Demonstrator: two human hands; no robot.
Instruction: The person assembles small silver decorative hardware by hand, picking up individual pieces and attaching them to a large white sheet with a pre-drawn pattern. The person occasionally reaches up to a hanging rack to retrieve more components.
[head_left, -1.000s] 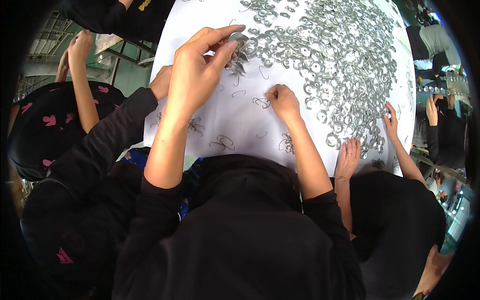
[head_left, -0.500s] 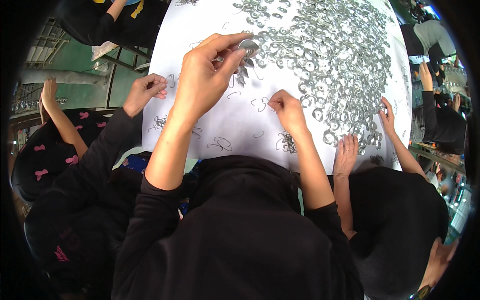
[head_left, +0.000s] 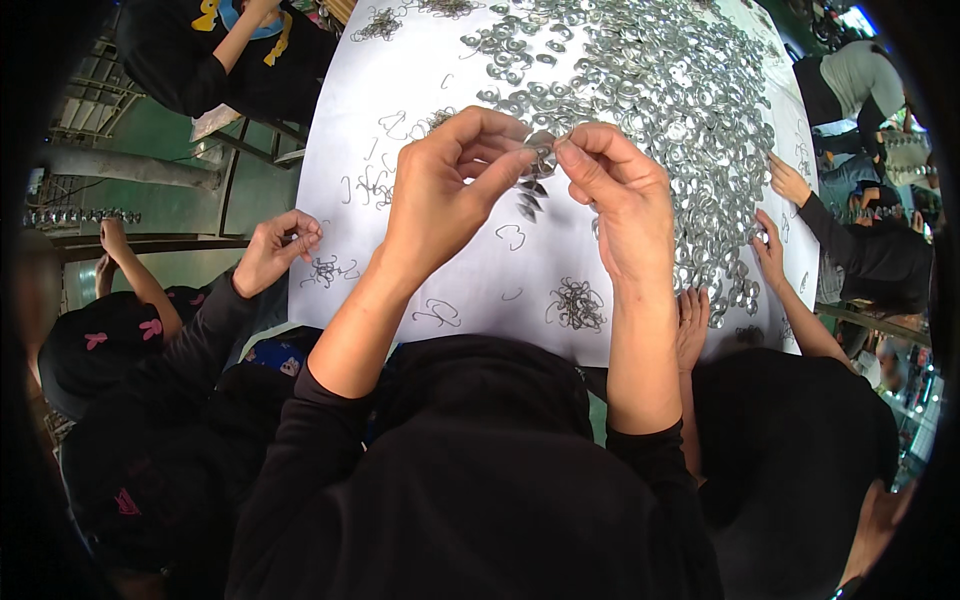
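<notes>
Above the white table, my left hand point(head_left: 440, 185) pinches a round metal disc point(head_left: 541, 150) between thumb and fingers. My right hand point(head_left: 625, 195) is closed in a pinch at the disc's right edge; whatever its fingertips hold is too small to make out. Just below the disc, some dark pointed metal pieces point(head_left: 529, 205) show; whether they hang from it, I cannot tell. A bent wire hook point(head_left: 511, 237) lies on the table beneath my hands. Nearer to me is a tangled heap of similar wire hooks point(head_left: 575, 303).
A broad spread of metal discs point(head_left: 690, 130) covers the right and far parts of the white tabletop point(head_left: 450, 275). Loose wire hooks point(head_left: 375, 185) lie at left. Co-workers' hands point(head_left: 280, 250) reach in at the left edge and the right side point(head_left: 770, 250).
My right hand has risen from the wire hooks on the table to meet the disc. My left hand has come slightly lower and to the right, still holding the disc.
</notes>
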